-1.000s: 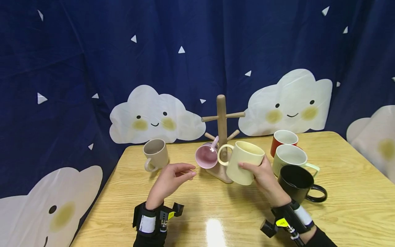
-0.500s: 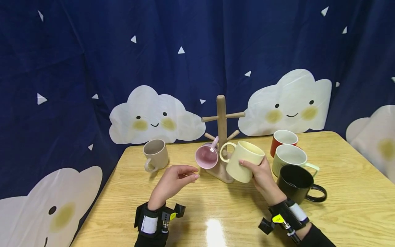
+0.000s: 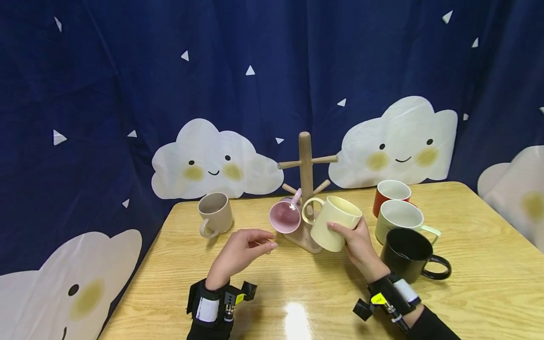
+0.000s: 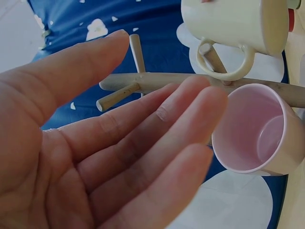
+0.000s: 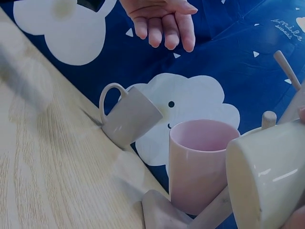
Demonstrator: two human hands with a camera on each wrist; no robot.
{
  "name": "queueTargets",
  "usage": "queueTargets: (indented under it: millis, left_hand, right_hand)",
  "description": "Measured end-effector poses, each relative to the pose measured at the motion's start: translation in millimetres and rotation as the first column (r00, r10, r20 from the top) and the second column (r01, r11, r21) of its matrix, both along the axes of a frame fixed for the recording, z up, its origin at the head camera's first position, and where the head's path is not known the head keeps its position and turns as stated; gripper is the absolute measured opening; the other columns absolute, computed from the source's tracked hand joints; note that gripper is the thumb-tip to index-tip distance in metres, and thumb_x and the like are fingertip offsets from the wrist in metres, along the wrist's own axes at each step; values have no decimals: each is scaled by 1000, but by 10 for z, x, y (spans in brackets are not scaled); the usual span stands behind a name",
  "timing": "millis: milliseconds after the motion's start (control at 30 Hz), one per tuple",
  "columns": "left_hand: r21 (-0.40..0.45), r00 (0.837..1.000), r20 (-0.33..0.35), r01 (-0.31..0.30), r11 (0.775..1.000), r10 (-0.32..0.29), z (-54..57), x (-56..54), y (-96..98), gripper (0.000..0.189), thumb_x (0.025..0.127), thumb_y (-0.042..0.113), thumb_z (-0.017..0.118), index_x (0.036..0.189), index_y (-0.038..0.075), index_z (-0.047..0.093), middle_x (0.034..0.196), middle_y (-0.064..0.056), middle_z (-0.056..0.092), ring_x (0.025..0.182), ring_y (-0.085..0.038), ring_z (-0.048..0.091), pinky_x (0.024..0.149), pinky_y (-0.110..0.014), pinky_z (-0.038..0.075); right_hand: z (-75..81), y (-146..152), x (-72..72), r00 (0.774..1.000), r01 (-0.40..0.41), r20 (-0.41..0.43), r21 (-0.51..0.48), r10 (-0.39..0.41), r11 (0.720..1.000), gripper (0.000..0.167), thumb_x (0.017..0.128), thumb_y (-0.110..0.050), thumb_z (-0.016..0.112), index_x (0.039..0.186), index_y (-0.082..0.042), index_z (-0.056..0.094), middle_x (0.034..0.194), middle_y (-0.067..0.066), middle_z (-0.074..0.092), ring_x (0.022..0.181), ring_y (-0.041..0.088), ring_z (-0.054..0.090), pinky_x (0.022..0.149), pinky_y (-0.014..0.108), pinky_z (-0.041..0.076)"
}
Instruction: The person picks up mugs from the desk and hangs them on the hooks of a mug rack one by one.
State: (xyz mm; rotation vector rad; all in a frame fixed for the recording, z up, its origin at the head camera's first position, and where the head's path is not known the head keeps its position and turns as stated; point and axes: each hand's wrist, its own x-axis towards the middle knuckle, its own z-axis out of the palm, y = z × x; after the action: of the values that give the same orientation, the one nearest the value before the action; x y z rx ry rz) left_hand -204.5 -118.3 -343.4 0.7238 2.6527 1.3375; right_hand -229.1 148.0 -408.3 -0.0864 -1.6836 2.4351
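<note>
My right hand (image 3: pixel 361 243) grips a pale yellow mug (image 3: pixel 333 226) by its body, thumb on the near side, with the mug tilted. Its handle points left, against the wooden mug tree (image 3: pixel 305 165). In the left wrist view a peg's end (image 4: pixel 206 49) shows within the loop of the yellow mug's handle (image 4: pixel 233 75). A pink mug (image 3: pixel 284 217) hangs on the tree's lower left, mouth toward me. My left hand (image 3: pixel 240 252) is held in the air left of the tree, fingers loosely bent, holding nothing.
At the back left of the wooden table (image 3: pixel 170 283) stands a beige mug (image 3: pixel 216 215). On the right stand a red mug (image 3: pixel 384 200), a pale green mug (image 3: pixel 388 226) and a black mug (image 3: pixel 401 257). Upper pegs stick out from the tree's post. A blue curtain (image 3: pixel 238 38) hangs behind.
My right hand has shifted slightly left with the yellow mug, whose tilt changed a little. My left hand has drifted a little to the right, toward the tree.
</note>
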Motion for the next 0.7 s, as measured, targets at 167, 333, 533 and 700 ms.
queueTargets:
  millis: [167, 333, 533, 700]
  left_hand:
    - [1, 1000, 14, 3, 1000, -3, -10, -1, 2, 29, 86, 28, 64, 105, 6, 68, 93, -5, 70, 78, -11, 64, 71, -21, 50]
    - [6, 1000, 15, 22, 1000, -22, -10, 7, 8, 29, 86, 28, 63, 105, 5, 68, 94, -7, 70, 79, -12, 65, 72, -21, 51]
    - [0, 999, 32, 21, 1000, -21, -9, 10, 16, 30, 86, 28, 64, 106, 6, 68, 94, -7, 70, 79, -11, 65, 72, -22, 51]
    - [3, 999, 32, 30, 1000, -30, -15, 6, 28, 30, 86, 28, 64, 105, 6, 68, 92, -7, 70, 79, -16, 67, 72, -21, 51]
  right_hand:
    - [-34, -11, -34, 1000, 5, 17, -5, -5, 1000, 50, 78, 7, 61, 114, -22, 40, 100, -8, 54, 92, 5, 56, 80, 21, 50]
    - [-212, 10, -136, 997, -13, -76, -16, 11, 1000, 54, 76, -3, 69, 118, -20, 40, 104, -5, 54, 94, 6, 56, 79, 22, 50]
    - [-396, 43, -243, 985, -43, -167, -30, 37, 999, 58, 75, -13, 73, 121, -20, 40, 107, -3, 54, 95, 6, 57, 78, 21, 51]
    - [-278, 2, -186, 997, -23, -77, -2, 22, 1000, 56, 75, -13, 73, 119, -23, 38, 105, -4, 52, 93, 5, 55, 78, 20, 50]
